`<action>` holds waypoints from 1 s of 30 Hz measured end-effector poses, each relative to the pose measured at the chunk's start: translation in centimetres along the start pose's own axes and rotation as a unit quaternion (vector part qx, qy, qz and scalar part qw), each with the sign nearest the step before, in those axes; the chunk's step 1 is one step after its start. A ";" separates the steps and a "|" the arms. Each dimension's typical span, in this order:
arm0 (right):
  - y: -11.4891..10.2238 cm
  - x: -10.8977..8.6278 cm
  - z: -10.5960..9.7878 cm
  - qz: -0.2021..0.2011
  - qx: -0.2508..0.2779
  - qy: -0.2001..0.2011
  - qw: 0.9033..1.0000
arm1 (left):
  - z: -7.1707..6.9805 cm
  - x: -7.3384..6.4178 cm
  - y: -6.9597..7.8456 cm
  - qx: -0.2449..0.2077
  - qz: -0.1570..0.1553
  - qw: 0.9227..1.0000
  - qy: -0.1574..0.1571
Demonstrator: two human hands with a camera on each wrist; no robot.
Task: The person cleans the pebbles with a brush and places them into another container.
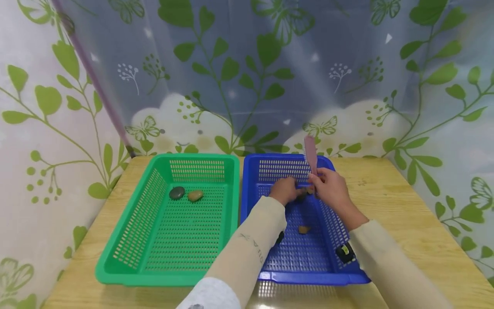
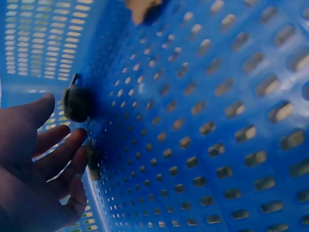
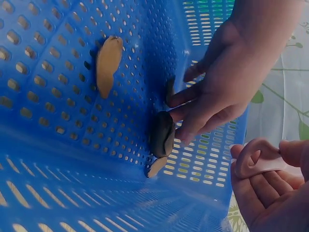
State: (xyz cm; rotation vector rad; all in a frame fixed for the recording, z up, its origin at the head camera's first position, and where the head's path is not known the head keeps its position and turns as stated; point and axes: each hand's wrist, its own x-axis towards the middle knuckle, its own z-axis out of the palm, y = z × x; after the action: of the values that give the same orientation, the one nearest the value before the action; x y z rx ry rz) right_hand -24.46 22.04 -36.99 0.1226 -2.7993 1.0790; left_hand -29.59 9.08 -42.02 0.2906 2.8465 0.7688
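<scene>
My right hand (image 1: 332,189) pinches a pink comb (image 1: 311,153) by its handle, teeth end up, above the blue basket's right rim. The comb's handle (image 3: 243,166) has a hole at its end in the right wrist view. Inside the blue basket (image 1: 314,278), my left hand (image 1: 284,191) reaches to the far side, fingers spread and loosely bent. Close to its fingertips lies a dark stone (image 2: 77,104); a second dark piece (image 2: 93,162) is partly hidden by them. Beside the dark stone is a small tan piece (image 3: 157,167). Another tan piece (image 3: 108,66) lies apart on the basket floor.
To the left stands a green basket (image 1: 167,280) containing a dark grey stone (image 1: 177,192) and a tan stone (image 1: 195,195). Both baskets stand side by side on a wooden table (image 1: 390,206). A leaf-patterned curtain (image 1: 247,77) hangs behind and at the sides.
</scene>
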 end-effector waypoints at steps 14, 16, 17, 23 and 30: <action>0.2 0.1 0.2 0.003 0.002 0.000 1.000 | 0.9 0.5 0.6 0.057 -0.028 0.998 -0.010; 0.3 0.1 0.2 0.002 0.001 0.000 1.000 | 0.9 0.4 0.9 0.060 -0.029 0.998 -0.023; 0.3 0.1 0.2 0.001 0.000 -0.001 1.000 | 0.9 0.4 1.0 0.063 -0.030 0.997 -0.027; 0.2 0.2 0.2 -0.007 0.004 -0.005 1.000 | 1.0 0.3 1.3 0.086 -0.036 0.995 -0.031; 0.1 0.2 0.2 -0.013 -0.007 -0.002 1.000 | 0.0 -0.2 1.6 0.052 -0.016 0.998 -0.025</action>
State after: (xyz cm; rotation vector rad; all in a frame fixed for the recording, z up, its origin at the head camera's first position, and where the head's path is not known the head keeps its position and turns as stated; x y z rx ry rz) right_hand -24.64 22.01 -37.20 0.1598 -2.8003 1.0532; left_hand -29.13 10.43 -41.18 0.2732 2.8407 0.5991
